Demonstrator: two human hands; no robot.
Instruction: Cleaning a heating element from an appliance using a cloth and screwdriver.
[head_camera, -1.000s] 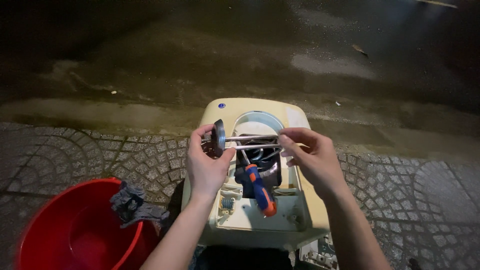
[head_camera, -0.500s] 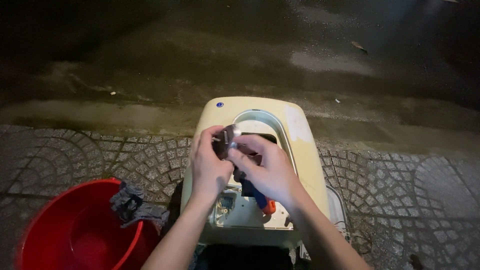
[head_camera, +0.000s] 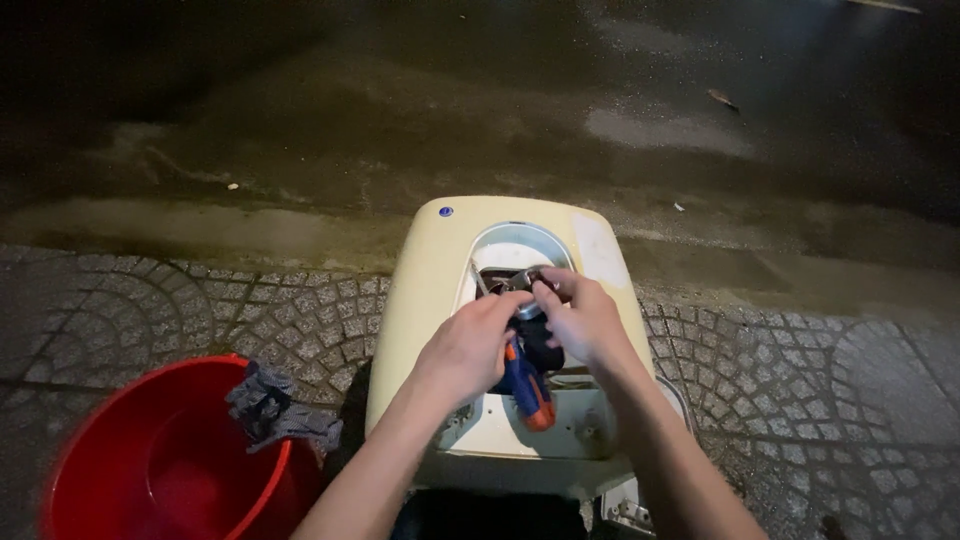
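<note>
A cream water-heater casing (head_camera: 425, 300) lies on the paving with an oval opening in its top. Both my hands meet over that opening. My left hand (head_camera: 468, 347) and my right hand (head_camera: 587, 322) each pinch a small metal element (head_camera: 512, 282) with thin rods, which sits low inside the opening. Most of the element is hidden by my fingers. Just below my hands, a blue and orange screwdriver (head_camera: 530, 388) rests in the casing.
A red bucket (head_camera: 120, 470) stands at the lower left with a grey rag (head_camera: 272, 408) draped over its rim. Patterned cobble paving (head_camera: 800, 370) surrounds the casing. Beyond it runs a wet, dark road (head_camera: 400, 120).
A second ago both hands held the element up, stretched out above the casing. They have since come together and lowered it into the opening.
</note>
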